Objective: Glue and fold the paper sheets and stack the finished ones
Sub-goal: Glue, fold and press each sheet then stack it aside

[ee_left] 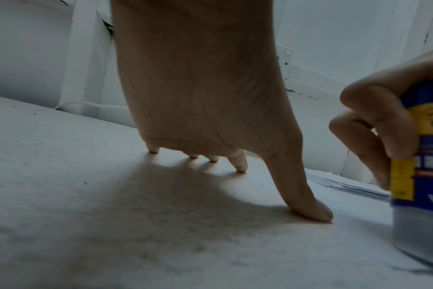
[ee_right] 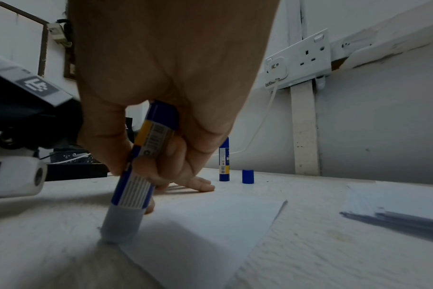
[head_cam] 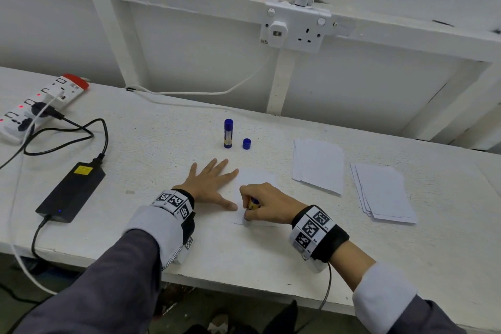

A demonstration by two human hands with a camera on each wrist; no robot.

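A white paper sheet [head_cam: 256, 179] lies flat on the table in front of me. My right hand [head_cam: 267, 205] grips a blue and yellow glue stick [ee_right: 141, 168] and presses its uncapped tip on the sheet's near left corner [ee_right: 116, 234]. My left hand [head_cam: 211, 184] lies flat with spread fingers, its thumb [ee_left: 307, 203] and forefinger at the sheet's left edge. A second capped glue stick [head_cam: 228, 133] stands upright behind, with a loose blue cap [head_cam: 246, 144] beside it. Two stacks of white sheets [head_cam: 318, 164] [head_cam: 385, 194] lie to the right.
A black power adapter [head_cam: 71, 191] with cables lies at the left, and a power strip [head_cam: 40, 103] sits at the far left. A wall socket [head_cam: 295, 27] with a plugged charger and white cable is mounted on the white wall behind the table [head_cam: 162, 144].
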